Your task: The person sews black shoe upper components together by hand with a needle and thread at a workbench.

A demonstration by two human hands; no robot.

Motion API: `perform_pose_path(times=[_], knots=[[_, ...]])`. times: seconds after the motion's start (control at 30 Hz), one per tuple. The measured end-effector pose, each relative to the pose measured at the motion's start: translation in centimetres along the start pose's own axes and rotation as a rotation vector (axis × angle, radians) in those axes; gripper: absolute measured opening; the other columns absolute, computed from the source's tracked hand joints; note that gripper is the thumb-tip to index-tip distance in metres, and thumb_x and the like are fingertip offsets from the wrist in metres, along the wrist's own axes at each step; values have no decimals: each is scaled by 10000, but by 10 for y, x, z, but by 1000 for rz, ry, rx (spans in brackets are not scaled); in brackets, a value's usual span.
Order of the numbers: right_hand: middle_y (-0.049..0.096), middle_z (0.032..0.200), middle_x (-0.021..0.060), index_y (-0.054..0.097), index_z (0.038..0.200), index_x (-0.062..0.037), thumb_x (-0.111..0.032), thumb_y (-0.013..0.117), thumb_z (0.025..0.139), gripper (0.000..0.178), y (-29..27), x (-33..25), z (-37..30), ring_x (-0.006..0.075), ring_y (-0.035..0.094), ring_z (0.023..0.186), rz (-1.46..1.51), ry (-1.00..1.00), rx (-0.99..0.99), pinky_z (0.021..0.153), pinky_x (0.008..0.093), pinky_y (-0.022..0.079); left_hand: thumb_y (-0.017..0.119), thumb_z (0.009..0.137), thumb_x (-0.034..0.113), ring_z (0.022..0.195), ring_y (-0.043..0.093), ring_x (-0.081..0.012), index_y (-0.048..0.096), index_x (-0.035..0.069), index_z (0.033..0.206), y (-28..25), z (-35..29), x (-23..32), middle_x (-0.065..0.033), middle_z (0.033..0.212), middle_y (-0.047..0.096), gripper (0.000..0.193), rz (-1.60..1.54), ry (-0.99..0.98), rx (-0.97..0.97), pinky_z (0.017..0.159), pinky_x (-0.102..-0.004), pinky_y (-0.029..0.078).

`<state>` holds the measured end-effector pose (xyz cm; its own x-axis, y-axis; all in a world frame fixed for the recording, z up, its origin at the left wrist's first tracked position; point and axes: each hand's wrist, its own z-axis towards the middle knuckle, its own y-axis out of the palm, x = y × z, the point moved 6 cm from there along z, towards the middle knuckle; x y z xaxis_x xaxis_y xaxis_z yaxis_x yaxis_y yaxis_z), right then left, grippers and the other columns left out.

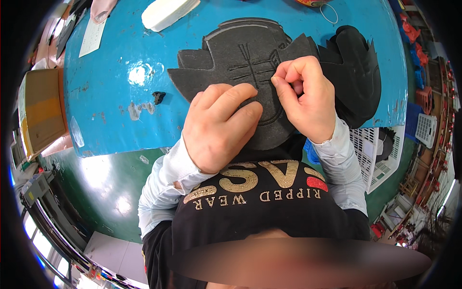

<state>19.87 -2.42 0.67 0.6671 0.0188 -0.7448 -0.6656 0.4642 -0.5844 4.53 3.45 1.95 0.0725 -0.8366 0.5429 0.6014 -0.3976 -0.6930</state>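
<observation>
A dark grey, moulded foam piece [216, 38] with jagged side flaps and pressed-in line marks lies in front of me, at the near side of the blue table. Similar layers show under its upper edge. My left hand [219, 123] rests palm down on its lower left part, fingers bent and somewhat apart. Over the right part, my right hand [308, 98] is closed in a pinch of thumb and forefinger. Whatever is between those fingertips is too small to make out. More black foam pieces [358, 79] are piled just to the right.
The blue table [130, 111] carries a small black scrap [158, 97], a white block-like object [169, 12] and a white paper slip [92, 36]. Beyond its left edge stands a cardboard box [42, 113]. A white plastic basket [368, 156] is at the lower right.
</observation>
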Motion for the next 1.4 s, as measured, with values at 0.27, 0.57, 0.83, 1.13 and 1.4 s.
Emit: perform_pose_path(times=[0.27,0.57,0.83,1.13,1.4], knots=[[650,788,83,560,925,-52,31,685,794,199,0,-2,1,289,649,693,-77,-4,-8,628,351,511,740,666,4,849,608,-221,641,72,907,10,10,8,-59,1140,688,269,170,52,-91,715,-344,482],[627,971,89,707,929,-49,97,667,696,277,-2,-9,-7,269,649,805,-249,-264,17,685,332,535,742,677,-12,843,607,-227,640,66,912,14,6,4,-51,1117,700,267,158,24,-32,738,-346,488],[653,1015,93,702,953,-26,101,689,768,225,-20,-13,-22,185,658,863,148,-26,28,736,268,518,790,664,-12,834,594,-270,695,59,968,-8,-12,3,-122,1097,691,326,-133,173,201,727,-358,486],[644,1044,87,515,986,-22,87,631,910,176,17,-20,-43,103,617,907,1071,339,-252,793,242,512,826,652,21,786,584,-225,731,57,985,-12,-23,1,-43,933,650,348,-314,156,266,680,-333,480],[640,832,73,548,949,-34,90,662,828,208,1,-22,-4,179,622,763,137,-62,-8,680,302,496,776,674,-48,765,616,-267,698,23,981,-20,-23,-14,-84,856,654,324,93,17,240,668,-355,483]])
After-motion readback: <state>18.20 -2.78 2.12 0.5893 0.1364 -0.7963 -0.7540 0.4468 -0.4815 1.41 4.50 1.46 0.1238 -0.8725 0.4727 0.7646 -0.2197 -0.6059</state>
